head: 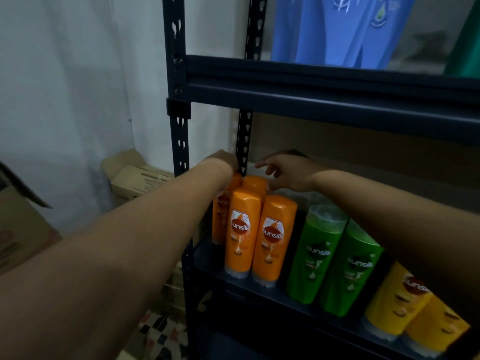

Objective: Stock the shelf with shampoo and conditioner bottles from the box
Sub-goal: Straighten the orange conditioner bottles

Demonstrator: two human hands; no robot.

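Observation:
Several orange Sunsilk bottles (242, 229) stand in two rows at the left end of the dark metal shelf (259, 289). My left hand (222, 161) reaches over the rear left orange bottle (235, 181); its fingers are hidden behind the bottle tops and the rear upright. My right hand (287, 174) hovers at the top of the rear right orange bottle (255, 183), fingers loosely spread, thumb side touching it. Two green bottles (315, 253) and yellow bottles (397, 300) stand to the right on the same shelf.
Blue bottles (335, 29) and a green one (465, 48) stand on the shelf above. Cardboard boxes (140, 181) sit on the floor left of the rack, and a larger box (18, 229) is at the far left. The rack's front upright (179, 126) is between my arms and the wall.

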